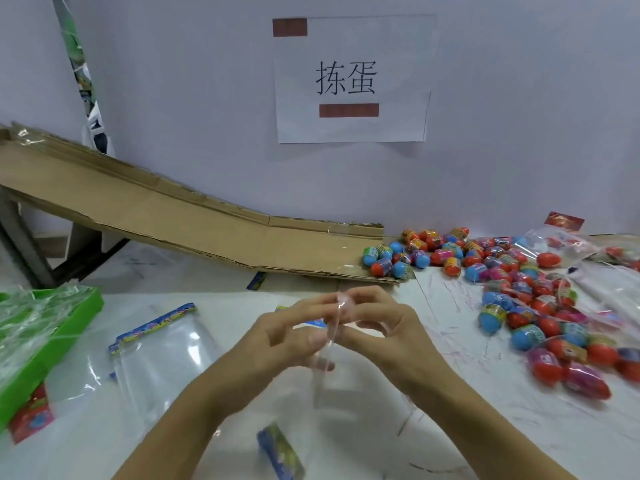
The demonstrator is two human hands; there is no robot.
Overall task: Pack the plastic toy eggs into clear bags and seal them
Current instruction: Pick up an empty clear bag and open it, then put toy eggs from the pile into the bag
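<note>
Both hands, left hand [294, 336] and right hand [381, 327], pinch a clear bag [327, 344] above the table [450, 427]; flimsy, slippery film, best gripped at its mouth edges. Toy eggs [540, 306] wait right.

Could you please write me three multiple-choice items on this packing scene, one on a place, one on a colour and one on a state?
1. Where does the pile of toy eggs lie?
A. right of the hands
B. in the green tray
C. on top of the ramp

2. What colour is the tray at the left?
A. red
B. green
C. white

3. What are both hands doing?
A. resting flat
B. holding eggs
C. pinching a clear bag

Answers: A, the eggs spread over the table's right side; B, its rim is bright green; C, the left hand and right hand pinch the film.
</note>
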